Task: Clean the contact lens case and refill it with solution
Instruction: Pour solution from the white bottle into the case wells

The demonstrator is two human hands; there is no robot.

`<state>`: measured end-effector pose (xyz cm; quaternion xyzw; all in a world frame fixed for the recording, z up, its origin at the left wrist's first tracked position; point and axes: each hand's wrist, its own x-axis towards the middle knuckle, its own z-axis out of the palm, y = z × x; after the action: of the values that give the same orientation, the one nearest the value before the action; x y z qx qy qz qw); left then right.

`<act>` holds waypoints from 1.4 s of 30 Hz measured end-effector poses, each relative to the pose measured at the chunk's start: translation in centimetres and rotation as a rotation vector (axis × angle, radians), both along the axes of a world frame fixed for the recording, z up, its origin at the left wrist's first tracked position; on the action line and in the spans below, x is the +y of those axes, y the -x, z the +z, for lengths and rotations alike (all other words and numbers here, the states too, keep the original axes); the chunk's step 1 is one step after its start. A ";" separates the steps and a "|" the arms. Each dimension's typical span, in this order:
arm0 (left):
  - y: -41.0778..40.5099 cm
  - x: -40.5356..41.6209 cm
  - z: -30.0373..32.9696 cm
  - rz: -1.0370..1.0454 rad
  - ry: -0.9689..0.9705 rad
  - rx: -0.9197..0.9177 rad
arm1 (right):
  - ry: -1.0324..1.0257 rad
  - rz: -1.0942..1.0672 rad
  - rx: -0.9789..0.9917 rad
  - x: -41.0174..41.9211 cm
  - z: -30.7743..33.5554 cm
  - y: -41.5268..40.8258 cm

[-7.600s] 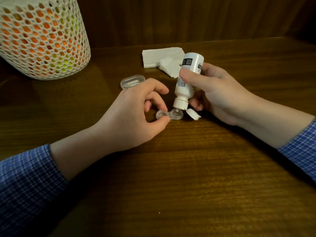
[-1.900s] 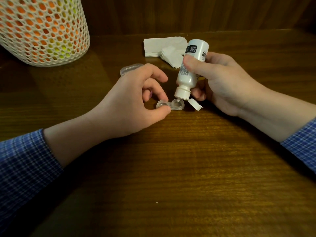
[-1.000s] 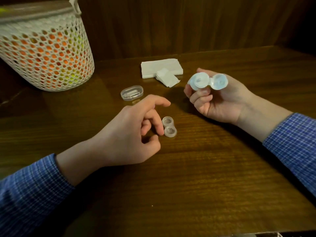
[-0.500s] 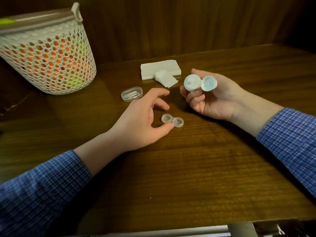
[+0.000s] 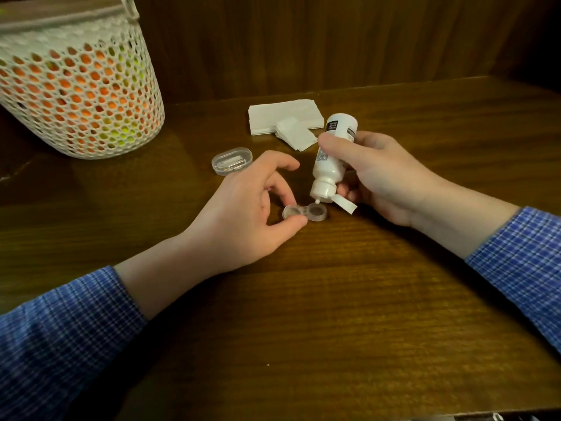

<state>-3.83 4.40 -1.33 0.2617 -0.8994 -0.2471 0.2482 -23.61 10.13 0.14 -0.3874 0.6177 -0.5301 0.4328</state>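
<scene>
Refilling: your right hand grips the upended solution bottle over the lens case, mid-frame. Your left hand pinches the case; next, squeeze gently.

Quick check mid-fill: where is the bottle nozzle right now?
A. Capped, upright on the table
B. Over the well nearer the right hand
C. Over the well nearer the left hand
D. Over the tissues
B: the right hand tips the solution bottle nozzle-down over the lens case well on its side, while the left hand pinches the other well.
</scene>
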 end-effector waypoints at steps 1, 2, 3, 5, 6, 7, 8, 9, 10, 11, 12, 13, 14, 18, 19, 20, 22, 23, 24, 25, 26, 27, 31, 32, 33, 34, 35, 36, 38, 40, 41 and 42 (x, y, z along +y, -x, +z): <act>0.0 0.0 0.0 0.001 0.009 -0.002 | 0.020 0.000 0.027 0.0 -0.1 -0.1; 0.0 0.0 0.0 0.001 0.016 -0.004 | 0.035 0.001 0.049 0.1 -0.2 -0.3; 0.0 0.1 0.1 0.001 0.021 -0.005 | 0.045 -0.001 0.063 0.1 -0.3 -0.4; 0.0 0.1 0.1 -0.003 0.022 -0.001 | 0.061 -0.004 0.074 0.2 -0.3 -0.5; 0.0 0.1 0.0 -0.006 0.023 0.003 | 0.067 -0.005 0.076 0.2 -0.4 -0.5; 0.0 0.1 0.0 -0.007 0.024 0.006 | 0.073 -0.005 0.076 0.2 -0.3 -0.5; 0.0 0.1 0.0 -0.007 0.026 0.008 | 0.082 -0.006 0.077 0.3 -0.4 -0.5; 0.0 0.1 0.0 -0.006 0.031 0.008 | 0.090 -0.008 0.080 0.3 -0.4 -0.6; 0.0 0.1 0.0 -0.005 0.035 0.009 | 0.096 -0.009 0.084 0.3 -0.4 -0.5; 0.0 0.1 0.0 -0.006 0.038 0.010 | 0.098 -0.010 0.088 0.3 -0.4 -0.6; 0.0 0.0 0.0 -0.008 0.038 0.012 | 0.100 -0.010 0.090 0.3 -0.4 -0.6; 0.0 0.0 0.0 -0.008 0.037 0.013 | 0.103 -0.009 0.092 0.3 -0.4 -0.6; 0.0 0.0 0.0 -0.008 0.036 0.013 | 0.108 -0.008 0.095 0.3 -0.5 -0.6; 0.0 0.1 0.0 -0.009 0.028 0.005 | 0.121 -0.005 0.115 0.3 -0.6 -0.6; 0.0 0.1 0.1 -0.009 0.029 0.003 | 0.120 0.000 0.112 0.3 -0.6 -0.6; 0.0 0.1 0.1 -0.008 0.029 0.002 | 0.116 0.008 0.110 0.4 -0.6 -0.5; 0.0 0.1 0.2 -0.003 0.026 0.002 | 0.105 0.032 0.116 0.4 -0.6 -0.4; -0.1 0.2 0.2 0.000 0.023 0.002 | 0.099 0.044 0.124 0.4 -0.5 -0.4; -0.1 0.2 0.3 0.002 0.020 0.002 | 0.090 0.053 0.131 0.5 -0.5 -0.4; 0.0 0.2 0.3 0.002 0.018 0.002 | 0.079 0.057 0.135 0.5 -0.5 -0.3; 0.0 0.2 0.3 0.002 0.017 0.002 | 0.071 0.059 0.136 0.5 -0.5 -0.3; 0.0 0.2 0.3 0.002 0.017 0.003 | 0.065 0.060 0.136 0.5 -0.5 -0.3; 0.0 0.2 0.3 0.002 0.022 0.003 | 0.053 0.053 0.128 0.5 -0.3 -0.3; 0.0 0.2 0.3 0.002 0.022 0.003 | 0.049 0.049 0.123 0.5 -0.3 -0.4; 0.0 0.2 0.3 0.002 0.024 0.003 | 0.044 0.044 0.118 0.5 -0.3 -0.4; 0.0 0.2 0.3 0.002 0.025 0.002 | 0.038 0.040 0.115 0.5 -0.2 -0.4; 0.0 0.2 0.2 0.001 0.026 0.001 | 0.029 0.037 0.112 0.5 -0.2 -0.4; 0.0 0.2 0.2 0.001 0.024 0.002 | 0.021 0.034 0.109 0.5 -0.2 -0.4; 0.0 0.1 0.2 0.000 0.020 0.005 | 0.012 0.030 0.104 0.5 -0.1 -0.5; 0.0 0.1 0.1 -0.001 0.021 0.005 | 0.010 0.025 0.097 0.5 0.0 -0.5; 0.0 0.1 0.1 -0.001 0.023 0.005 | 0.009 0.023 0.094 0.5 0.0 -0.5; 0.0 0.1 0.1 -0.002 0.025 0.006 | 0.007 0.022 0.093 0.5 -0.1 -0.5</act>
<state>-3.82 4.50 -1.21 0.2572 -0.9019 -0.2369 0.2537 -23.10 10.64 0.09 -0.4200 0.6311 -0.5089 0.4079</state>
